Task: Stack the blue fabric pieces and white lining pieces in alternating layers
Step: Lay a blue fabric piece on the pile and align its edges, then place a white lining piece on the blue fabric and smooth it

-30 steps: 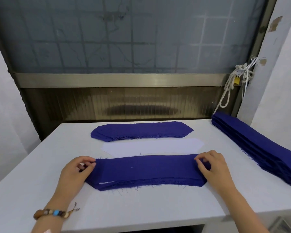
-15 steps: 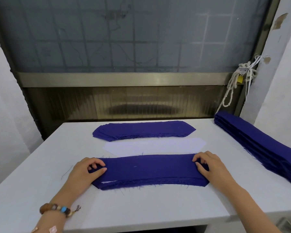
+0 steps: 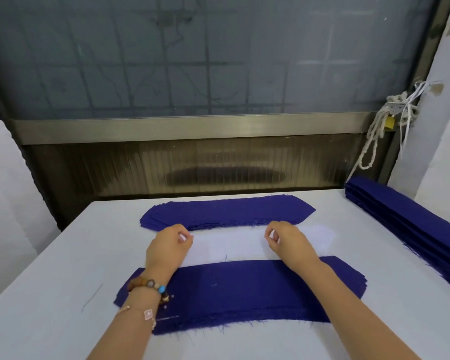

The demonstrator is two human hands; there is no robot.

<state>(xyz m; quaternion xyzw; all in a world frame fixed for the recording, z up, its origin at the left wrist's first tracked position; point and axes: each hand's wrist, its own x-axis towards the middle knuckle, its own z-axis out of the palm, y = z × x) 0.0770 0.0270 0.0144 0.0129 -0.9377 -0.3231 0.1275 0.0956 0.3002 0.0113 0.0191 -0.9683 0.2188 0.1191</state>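
A stack topped with a blue fabric piece [image 3: 244,289] lies near the table's front edge, and thin white edges show in its left end. Behind it a flat white lining piece [image 3: 229,246] lies on the table. Farther back is a low pile of blue fabric pieces [image 3: 226,210]. My left hand [image 3: 169,245] and my right hand [image 3: 289,242] are both over the lining. Each has thumb and forefinger curled into a pinch at the lining's far edge. My forearms cross over the near stack.
A tall pile of blue fabric [image 3: 413,229] runs along the right side of the white table [image 3: 50,268]. A window wall stands behind the table. A rope and a padlock [image 3: 390,122] hang at the back right. A loose thread [image 3: 91,298] lies at the left.
Both hands left the ends of the near blue stack and moved forward and inward onto the white lining piece. The camera view shifted closer to the table.
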